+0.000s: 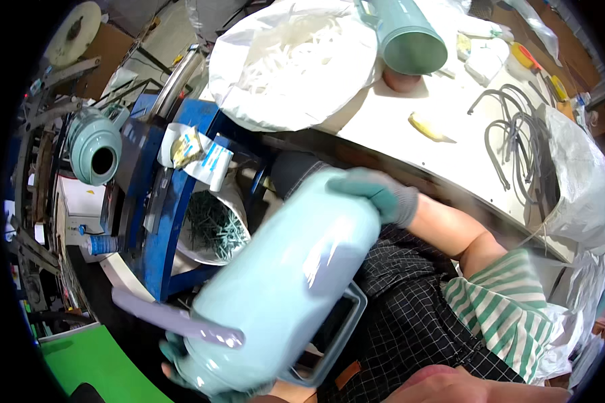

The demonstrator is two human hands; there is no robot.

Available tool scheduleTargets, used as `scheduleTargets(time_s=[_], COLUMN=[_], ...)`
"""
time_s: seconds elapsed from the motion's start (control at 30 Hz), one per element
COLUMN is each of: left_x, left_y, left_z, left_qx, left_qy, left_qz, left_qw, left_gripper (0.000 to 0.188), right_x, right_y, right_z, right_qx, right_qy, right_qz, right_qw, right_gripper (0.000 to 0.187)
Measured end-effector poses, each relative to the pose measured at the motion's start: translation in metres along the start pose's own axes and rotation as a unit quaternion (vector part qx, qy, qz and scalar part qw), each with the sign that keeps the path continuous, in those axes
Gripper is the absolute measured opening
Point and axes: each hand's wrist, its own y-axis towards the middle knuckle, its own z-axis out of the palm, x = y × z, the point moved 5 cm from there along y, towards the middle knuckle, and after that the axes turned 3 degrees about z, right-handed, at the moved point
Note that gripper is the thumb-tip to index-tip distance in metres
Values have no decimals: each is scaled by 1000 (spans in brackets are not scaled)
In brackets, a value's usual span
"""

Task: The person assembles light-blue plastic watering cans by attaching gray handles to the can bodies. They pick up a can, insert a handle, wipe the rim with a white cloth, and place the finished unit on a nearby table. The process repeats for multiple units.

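Across the middle I hold a large glossy light-blue thermos jug body (282, 275), tilted, its upper end to the right. A curved lilac handle (175, 322) sticks out from its lower left side. My right hand (370, 191), in a grey-green glove, grips the upper end with fingers wrapped over it. Around the lower end closes my gloved left hand (175, 356), partly hidden behind the jug. Another teal jug (410, 37) lies on the white table, its wide round mouth toward me. To the left is a similar grey-green jug (95, 148) with a dark round opening.
An open white sack (292, 64) of white plastic pieces rests by the table (383, 121). Dark bent strips (517, 141) and a yellow object (427, 126) lie there. Blue metal framing (175, 221) borders a bucket of teal pieces (215, 225). A grey bin (353, 309) sits behind the jug.
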Motion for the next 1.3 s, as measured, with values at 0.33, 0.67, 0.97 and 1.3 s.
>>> scheduleTargets(time_s=[0.33, 0.67, 0.97, 1.3], left_x=[136, 130, 130, 7], left_y=[-53, -319, -306, -162], left_z=[-149, -385, -447, -304], left_qx=[-83, -462, -64, -173], left_qy=[185, 468, 663, 597], left_qz=[-199, -411, -683, -75], left_qw=[959, 631, 300, 780], left_gripper=[44, 76, 90, 31], right_x=[211, 213, 186, -123], right_y=[-72, -74, -50, 84], right_z=[-234, -301, -104, 160], right_qx=[-470, -512, -305, 202], right_qy=[-657, -442, -570, -328], right_qz=[-346, -440, -605, -137], right_qw=[477, 591, 465, 912], right_gripper=[56, 46, 32, 71])
